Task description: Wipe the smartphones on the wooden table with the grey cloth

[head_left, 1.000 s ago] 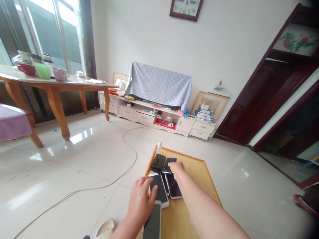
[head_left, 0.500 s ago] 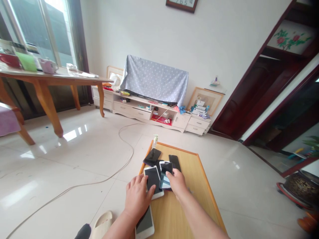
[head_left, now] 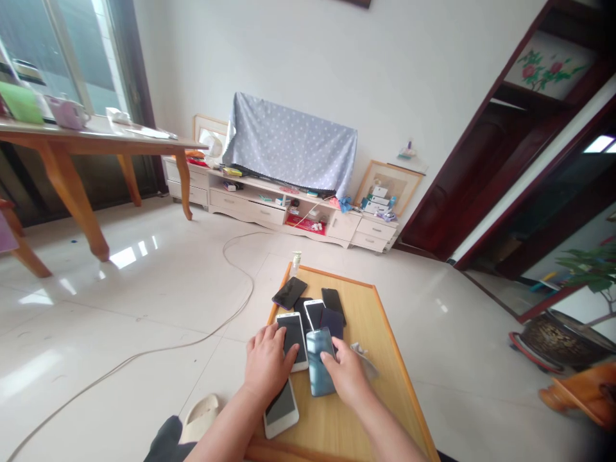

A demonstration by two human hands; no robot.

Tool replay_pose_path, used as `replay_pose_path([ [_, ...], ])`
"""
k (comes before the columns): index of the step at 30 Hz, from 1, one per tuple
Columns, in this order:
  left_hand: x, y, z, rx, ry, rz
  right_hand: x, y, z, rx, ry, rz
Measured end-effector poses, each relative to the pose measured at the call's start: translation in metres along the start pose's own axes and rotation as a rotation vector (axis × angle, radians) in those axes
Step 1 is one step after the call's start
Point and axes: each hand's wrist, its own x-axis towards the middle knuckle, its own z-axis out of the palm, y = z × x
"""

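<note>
Tabletop (head_left: 362, 301) has room at far right corner. My right hand (head_left: 349, 373) pinches glossy phone (head_left: 317, 377), long axis fore-aft; left hand (head_left: 267, 360), loosely spread, rests on white phone (head_left: 294, 333).

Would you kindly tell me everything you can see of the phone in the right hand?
The blue-grey phone is a slim slab with rounded corners and a glossy, glass-like face showing pale streaks. Its length runs roughly forward. The right hand grips its right side, thumb over the face. It is over the wooden table, right of the white-framed phone under the left hand; whether it rests there is unclear.
</note>
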Motion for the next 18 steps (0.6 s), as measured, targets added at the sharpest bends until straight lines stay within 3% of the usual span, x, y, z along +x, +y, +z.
replay_pose_path([
  [5,-0.004,0.001,-0.001,0.031,-0.002,0.034,-0.048,0.021,-0.003,-0.275,0.044,-0.069],
  [8,-0.006,0.002,-0.001,0.045,0.000,0.046,-0.060,0.022,-0.008,-0.466,0.059,-0.110],
  [11,-0.006,0.002,-0.001,0.047,0.001,0.046,-0.053,0.016,-0.014,-0.606,0.110,-0.119],
  [15,-0.006,0.002,-0.002,0.042,-0.004,0.054,-0.022,0.010,-0.021,-0.759,0.230,-0.158],
  [18,-0.006,0.002,-0.003,0.037,-0.006,0.047,0.003,0.007,-0.024,-0.866,0.172,-0.063],
])
